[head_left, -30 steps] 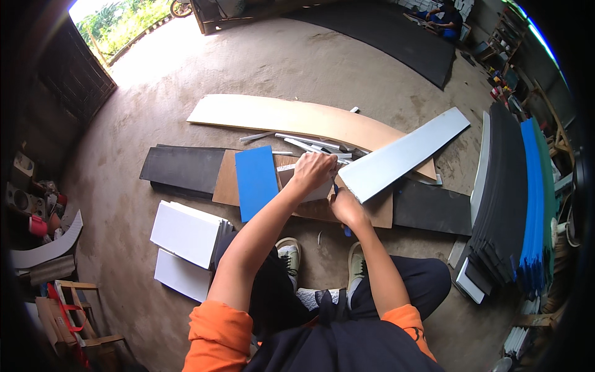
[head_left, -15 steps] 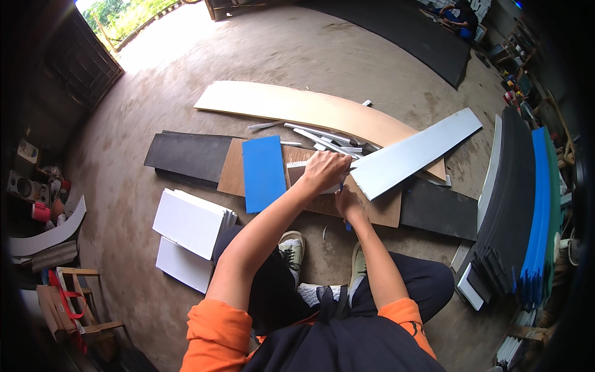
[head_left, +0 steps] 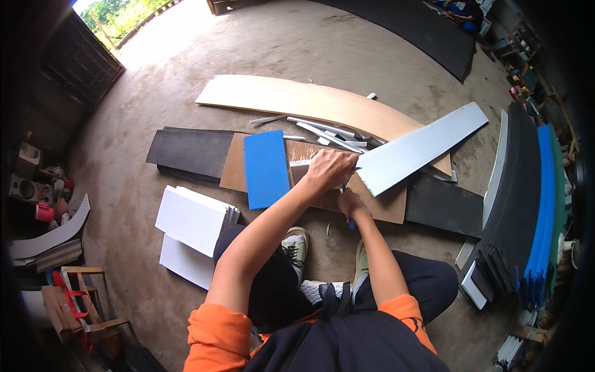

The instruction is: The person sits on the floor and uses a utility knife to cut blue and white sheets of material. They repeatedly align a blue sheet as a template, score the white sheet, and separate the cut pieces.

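Observation:
My left hand point(head_left: 333, 169) is closed, knuckles up, over the brown board point(head_left: 387, 201) in front of me. A white piece point(head_left: 300, 163) shows beside its wrist; whether the fingers grip it is hidden. A small dark pointed tip point(head_left: 357, 168) sticks out at its right side. Just below and to the right, my right hand point(head_left: 352, 203) is closed around a slim blue-handled tool point(head_left: 351, 224), whose end shows under the fist. Its working end is hidden between the hands. A blue rectangular sheet point(head_left: 267, 170) lies on the board left of my hands.
A long white panel point(head_left: 424, 149) slants to the right over a pale wooden board point(head_left: 297, 96). White offcuts point(head_left: 334, 133) lie between the boards. Black sheets point(head_left: 195, 152) extend beneath. White blocks point(head_left: 191, 211) stand left of my knee; stacked black point(head_left: 517, 192) and blue sheets point(head_left: 544, 204) stand right.
The whole view has shifted slightly. Both hands stay close together over the brown board, and a little more of the blue handle shows below my right hand.

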Tool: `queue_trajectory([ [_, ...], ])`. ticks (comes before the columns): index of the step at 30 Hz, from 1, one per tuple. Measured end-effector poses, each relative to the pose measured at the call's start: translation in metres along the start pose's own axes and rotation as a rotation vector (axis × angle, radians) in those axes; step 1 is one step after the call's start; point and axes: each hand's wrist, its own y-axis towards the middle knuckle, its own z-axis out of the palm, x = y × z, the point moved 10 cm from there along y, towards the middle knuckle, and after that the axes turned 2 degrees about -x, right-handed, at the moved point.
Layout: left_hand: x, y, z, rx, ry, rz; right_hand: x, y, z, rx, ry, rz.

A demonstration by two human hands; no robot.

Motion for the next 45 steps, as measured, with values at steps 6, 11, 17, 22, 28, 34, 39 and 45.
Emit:
queue_trajectory([
  [6,-0.001,0.006,0.001,-0.046,-0.014,0.061,-0.055,0.063,0.054,-0.218,-0.108,-0.073],
  [11,0.009,0.007,-0.002,-0.016,-0.006,0.013,-0.056,0.069,0.064,-0.287,-0.119,-0.108],
  [17,0.016,0.010,-0.005,-0.051,-0.013,0.010,-0.054,0.072,0.065,-0.287,-0.096,-0.097],
  [22,0.020,0.011,-0.007,-0.085,-0.021,-0.007,-0.054,0.076,0.068,-0.240,-0.126,-0.065],
  [28,0.018,0.014,-0.011,-0.152,-0.042,0.002,-0.057,0.085,0.045,-0.267,-0.145,-0.233],
  [34,0.031,0.007,-0.008,-0.111,-0.001,-0.080,-0.022,0.049,0.036,0.080,-0.001,-0.050],
  [39,0.024,0.020,-0.005,-0.098,-0.019,-0.080,-0.054,0.081,0.044,-0.108,-0.054,-0.102],
  [45,0.038,0.013,-0.002,-0.068,-0.033,-0.109,-0.057,0.083,0.073,-0.061,-0.012,-0.031],
])
